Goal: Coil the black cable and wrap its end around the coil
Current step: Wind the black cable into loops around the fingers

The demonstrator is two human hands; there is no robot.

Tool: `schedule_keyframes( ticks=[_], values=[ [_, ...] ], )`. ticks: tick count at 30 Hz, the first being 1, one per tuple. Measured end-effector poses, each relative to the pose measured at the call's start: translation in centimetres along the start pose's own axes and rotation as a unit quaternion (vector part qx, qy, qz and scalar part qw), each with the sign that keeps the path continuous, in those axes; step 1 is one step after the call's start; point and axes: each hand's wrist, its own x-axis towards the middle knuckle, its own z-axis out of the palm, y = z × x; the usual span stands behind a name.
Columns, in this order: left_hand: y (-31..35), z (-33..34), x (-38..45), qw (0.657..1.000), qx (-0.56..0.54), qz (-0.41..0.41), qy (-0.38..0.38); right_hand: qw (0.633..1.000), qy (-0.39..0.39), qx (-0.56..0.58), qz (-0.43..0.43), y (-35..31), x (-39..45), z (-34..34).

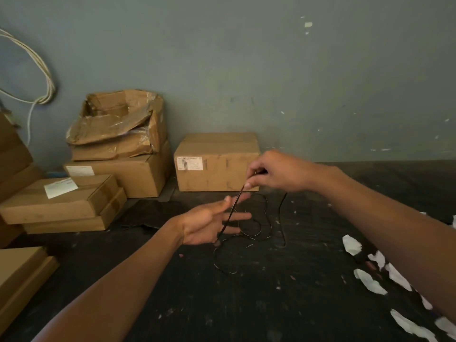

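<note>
A thin black cable (pixel 256 233) lies in loose loops on the dark floor in the middle of the view. My right hand (pixel 274 172) is raised above it and pinches the cable between thumb and fingers. From there one strand runs taut down to my left hand, and another hangs to the floor on the right. My left hand (pixel 209 222) is held palm-up with its fingers spread and straight. The taut strand crosses those fingers down to the heel of the palm.
Cardboard boxes stand against the grey wall: a sealed box (pixel 217 164) just behind my hands, a stack with a torn open box (pixel 118 124) to the left, flat boxes (pixel 61 203) further left. White paper scraps (pixel 370 280) litter the floor at right. White cables (pixel 42 77) hang on the wall.
</note>
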Motion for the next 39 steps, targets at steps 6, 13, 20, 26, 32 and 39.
schedule_keyframes(
  ticks=[6,13,20,26,32,39],
  values=[
    [1.8,1.9,-1.2,0.990,-0.002,-0.019,-0.143,0.998,0.056,-0.006,-0.009,1.0,1.1,-2.0],
    [3.6,4.0,-2.1,0.958,-0.036,0.023,-0.285,0.992,0.088,0.089,-0.006,3.5,1.1,0.7],
    [7.1,3.8,-2.0,0.939,-0.123,0.172,-0.270,0.973,0.094,0.211,-0.017,4.3,-0.9,10.6],
    [9.0,1.1,-2.2,0.953,-0.141,0.216,-0.158,0.988,0.005,0.152,0.015,2.1,-1.5,15.4],
    [8.1,-2.2,-2.4,0.961,-0.166,0.219,-0.017,0.997,-0.021,0.068,-0.032,-0.7,-1.4,13.1],
    [5.2,-3.6,-1.9,0.973,-0.149,0.165,0.062,0.997,0.004,0.037,-0.060,-2.2,-1.0,8.5]
  ],
)
